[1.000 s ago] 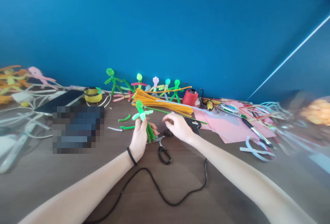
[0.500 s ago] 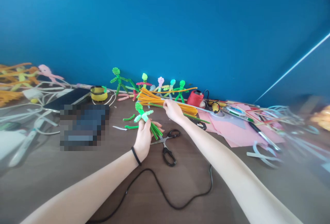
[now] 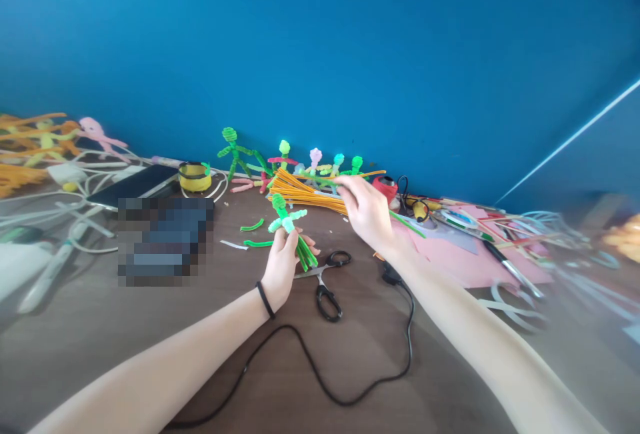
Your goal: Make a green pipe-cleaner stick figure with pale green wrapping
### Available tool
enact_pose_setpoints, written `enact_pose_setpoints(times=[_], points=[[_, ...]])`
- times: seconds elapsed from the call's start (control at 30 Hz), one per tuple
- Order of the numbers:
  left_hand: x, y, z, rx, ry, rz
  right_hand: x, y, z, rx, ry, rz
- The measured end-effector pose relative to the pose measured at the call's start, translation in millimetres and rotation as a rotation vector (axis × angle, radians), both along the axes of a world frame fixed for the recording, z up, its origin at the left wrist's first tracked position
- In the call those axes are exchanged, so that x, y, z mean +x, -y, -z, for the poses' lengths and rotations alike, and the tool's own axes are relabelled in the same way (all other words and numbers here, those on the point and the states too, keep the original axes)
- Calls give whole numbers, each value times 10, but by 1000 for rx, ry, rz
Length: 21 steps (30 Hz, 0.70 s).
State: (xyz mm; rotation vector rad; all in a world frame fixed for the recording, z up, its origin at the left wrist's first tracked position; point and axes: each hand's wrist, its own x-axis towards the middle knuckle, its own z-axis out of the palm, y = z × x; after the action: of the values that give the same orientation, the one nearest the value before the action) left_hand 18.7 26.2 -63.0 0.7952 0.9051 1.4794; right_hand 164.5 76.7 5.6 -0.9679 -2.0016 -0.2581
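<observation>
My left hand (image 3: 281, 264) is closed round the lower part of a small green pipe cleaner figure (image 3: 281, 211). The figure has a bright green head and pale mint arms, and its green legs stick out beyond my fingers. My right hand (image 3: 367, 211) pinches a long green pipe cleaner (image 3: 411, 226) over a bundle of orange pipe cleaners (image 3: 295, 187). Part of that bundle is hidden behind the hand. Scissors (image 3: 327, 301) with black handles lie beside my left hand, blades partly spread. Short green pipe cleaner scraps (image 3: 251, 225) rest to its left.
Finished pipe cleaner figures (image 3: 230, 151) stand along the blue wall. Two dark phones (image 3: 140, 187) and white cables (image 3: 75, 207) lie left. Pink paper (image 3: 445, 257), a pen (image 3: 510, 267) and strips are at right. A black cable (image 3: 320, 381) curves across the front.
My right hand has moved right and now holds the green pipe cleaner, raised from beside the orange bundle; before, it was at a whitish strip. My left hand keeps hold of the figure.
</observation>
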Motion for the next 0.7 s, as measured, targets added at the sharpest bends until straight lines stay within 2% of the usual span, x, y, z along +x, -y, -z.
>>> enact_pose_setpoints(times=[0.1, 0.2, 0.33, 0.53, 0.7], points=[[-4, 1, 5, 15, -2, 8, -14, 303, 184, -14, 136, -10], [-20, -8, 22, 38, -13, 32, -20, 546, 431, -90, 158, 1], [-39, -25, 48, 52, -27, 22, 8, 698, 671, -99, 171, 35], [-23, -32, 45, 76, -35, 82, 81, 673, 743, -188, 129, 119], [-19, -16, 37, 77, -154, 153, 109, 687, 747, -313, 21, 63]])
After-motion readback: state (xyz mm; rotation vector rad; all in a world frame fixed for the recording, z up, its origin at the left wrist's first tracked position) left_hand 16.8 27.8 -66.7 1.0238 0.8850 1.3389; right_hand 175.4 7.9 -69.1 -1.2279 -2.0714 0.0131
